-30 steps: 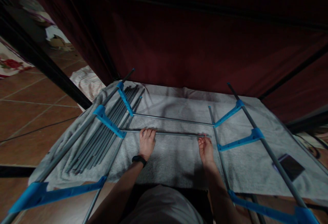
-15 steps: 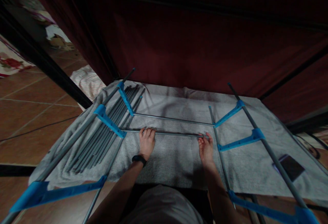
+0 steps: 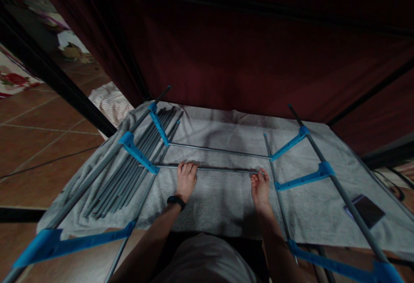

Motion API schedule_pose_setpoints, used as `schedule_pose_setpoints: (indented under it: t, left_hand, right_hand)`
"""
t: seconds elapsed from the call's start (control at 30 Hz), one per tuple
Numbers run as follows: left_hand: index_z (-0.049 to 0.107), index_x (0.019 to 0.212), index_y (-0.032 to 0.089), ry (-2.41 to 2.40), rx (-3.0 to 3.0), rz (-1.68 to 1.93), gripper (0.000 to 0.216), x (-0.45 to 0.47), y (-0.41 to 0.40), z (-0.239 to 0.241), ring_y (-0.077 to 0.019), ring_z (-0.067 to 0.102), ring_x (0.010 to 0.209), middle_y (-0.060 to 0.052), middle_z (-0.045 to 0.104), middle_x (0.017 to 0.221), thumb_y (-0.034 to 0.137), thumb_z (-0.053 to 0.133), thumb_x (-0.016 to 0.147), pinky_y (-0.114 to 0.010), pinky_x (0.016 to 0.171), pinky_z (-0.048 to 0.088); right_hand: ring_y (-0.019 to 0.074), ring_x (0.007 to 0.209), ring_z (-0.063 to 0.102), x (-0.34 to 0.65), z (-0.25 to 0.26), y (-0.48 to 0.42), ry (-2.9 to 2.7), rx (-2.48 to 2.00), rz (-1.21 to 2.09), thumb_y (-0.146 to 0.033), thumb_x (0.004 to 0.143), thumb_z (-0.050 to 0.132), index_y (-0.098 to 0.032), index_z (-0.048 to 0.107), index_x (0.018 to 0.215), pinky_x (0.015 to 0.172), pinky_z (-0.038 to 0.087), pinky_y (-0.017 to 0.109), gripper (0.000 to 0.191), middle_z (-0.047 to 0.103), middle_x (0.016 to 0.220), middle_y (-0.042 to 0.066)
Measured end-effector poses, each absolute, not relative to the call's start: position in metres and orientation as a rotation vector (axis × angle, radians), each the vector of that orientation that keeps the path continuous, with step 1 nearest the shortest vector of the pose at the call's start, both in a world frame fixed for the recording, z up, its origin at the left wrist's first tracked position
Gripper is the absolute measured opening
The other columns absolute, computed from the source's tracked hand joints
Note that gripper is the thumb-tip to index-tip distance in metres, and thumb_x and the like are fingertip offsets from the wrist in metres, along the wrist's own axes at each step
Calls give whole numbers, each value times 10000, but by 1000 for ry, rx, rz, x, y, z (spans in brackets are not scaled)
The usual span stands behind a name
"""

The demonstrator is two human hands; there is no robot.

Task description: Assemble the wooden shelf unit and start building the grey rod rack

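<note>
A thin grey metal rod [image 3: 223, 169] lies crosswise over a grey cloth [image 3: 226, 196]. My left hand [image 3: 186, 180], a black band on its wrist, has its fingers curled over the rod near its left end. My right hand [image 3: 259, 184] pinches the rod's right end. The rod's left tip sits in a blue plastic bracket [image 3: 138, 153] on the left side rail. A second rod [image 3: 220, 150] lies parallel just beyond, joined to blue brackets at both ends. To the right of my right hand, a blue bracket [image 3: 305, 177] stands a short gap away.
A bundle of grey rods [image 3: 136, 166] lies on the cloth at the left. A dark phone [image 3: 367, 209] rests on the cloth at the right. Dark red fabric [image 3: 258, 58] hangs behind. Brown floor tiles [image 3: 39, 153] spread to the left. Blue brackets [image 3: 71, 240] sit near me.
My right hand has closed its fingertips on the rod's right end. My left hand has slid slightly right along the rod. The rod has shifted a little.
</note>
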State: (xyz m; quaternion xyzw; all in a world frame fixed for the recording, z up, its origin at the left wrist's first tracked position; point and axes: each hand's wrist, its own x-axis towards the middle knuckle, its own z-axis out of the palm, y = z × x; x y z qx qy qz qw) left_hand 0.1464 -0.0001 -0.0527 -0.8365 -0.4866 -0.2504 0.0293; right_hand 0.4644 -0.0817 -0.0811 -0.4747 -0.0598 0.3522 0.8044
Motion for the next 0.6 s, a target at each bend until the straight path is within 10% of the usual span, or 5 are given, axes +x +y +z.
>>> schedule_pose_setpoints:
  t: [0.6]
  left_hand:
    - [736, 1137, 193, -1523, -2579, -784, 355, 147, 1, -54, -304, 675, 1106, -121, 756, 1121, 32, 510, 916, -521, 1147, 404]
  right_hand:
    - [88, 810, 666, 466, -86, -84, -120, -973, 765, -236, 815, 782, -257, 640, 1169, 731, 551, 185, 382, 724, 968, -28]
